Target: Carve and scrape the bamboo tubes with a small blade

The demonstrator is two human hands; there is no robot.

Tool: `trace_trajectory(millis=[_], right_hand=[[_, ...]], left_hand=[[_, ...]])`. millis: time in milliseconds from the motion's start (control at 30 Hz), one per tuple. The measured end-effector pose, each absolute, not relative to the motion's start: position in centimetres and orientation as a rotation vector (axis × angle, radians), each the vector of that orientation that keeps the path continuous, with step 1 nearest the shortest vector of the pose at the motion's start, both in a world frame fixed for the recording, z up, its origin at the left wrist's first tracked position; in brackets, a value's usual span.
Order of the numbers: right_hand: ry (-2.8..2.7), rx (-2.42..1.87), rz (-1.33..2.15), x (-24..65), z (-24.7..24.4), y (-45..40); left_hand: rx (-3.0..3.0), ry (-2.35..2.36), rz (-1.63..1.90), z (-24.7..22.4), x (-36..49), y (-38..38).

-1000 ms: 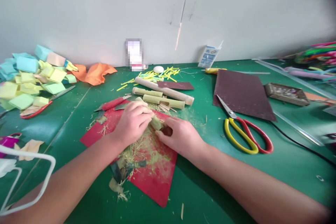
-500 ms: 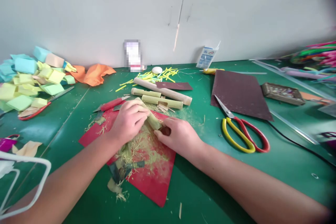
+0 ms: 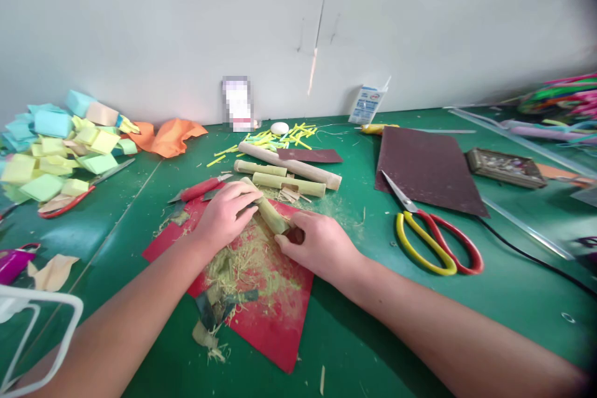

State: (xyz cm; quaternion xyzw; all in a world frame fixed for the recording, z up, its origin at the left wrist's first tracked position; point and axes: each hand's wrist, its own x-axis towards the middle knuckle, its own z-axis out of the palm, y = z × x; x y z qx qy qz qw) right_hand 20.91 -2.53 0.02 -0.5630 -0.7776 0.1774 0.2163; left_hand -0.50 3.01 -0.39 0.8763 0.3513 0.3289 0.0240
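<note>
A short pale-green bamboo tube (image 3: 272,216) lies slanted over the red sheet (image 3: 275,336), between my two hands. My left hand (image 3: 228,211) is closed around its far part, fingers laid over the top. At the near end, my right hand (image 3: 321,242) grips the tube with curled fingers and thumb. A dark reddish-brown patch shows inside that curl; whether it is sandpaper or shadow I cannot tell. Bamboo shavings (image 3: 226,267) and dust cover the red sheet. Just beyond my hands lie another bamboo tube with a notch (image 3: 298,184) and a red-handled knife (image 3: 200,188).
Scissors (image 3: 431,239) with yellow and red handles lie right, by a dark brown sheet (image 3: 429,168) and a small tray (image 3: 506,168). A longer bamboo stick (image 3: 298,166) and yellow strips (image 3: 298,135) are at the back. Folded paper pieces (image 3: 56,149) heap up at left.
My left hand's fingers have shifted slightly on the tube, showing more of its middle. My right hand stays at the near end. The whole view has moved a little.
</note>
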Motion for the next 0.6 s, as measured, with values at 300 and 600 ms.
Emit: trace_trajectory(millis=[300,600], right_hand=[[-2.156,-1.529,0.498,21.0,-0.1,-2.5],[-2.164,-1.524,0.499,21.0,0.0,-2.6]], left_hand=[[2.738,0.829,0.939,0.1,1.8,-0.1],[2.795,0.799,0.904,0.3,1.3,0.3]])
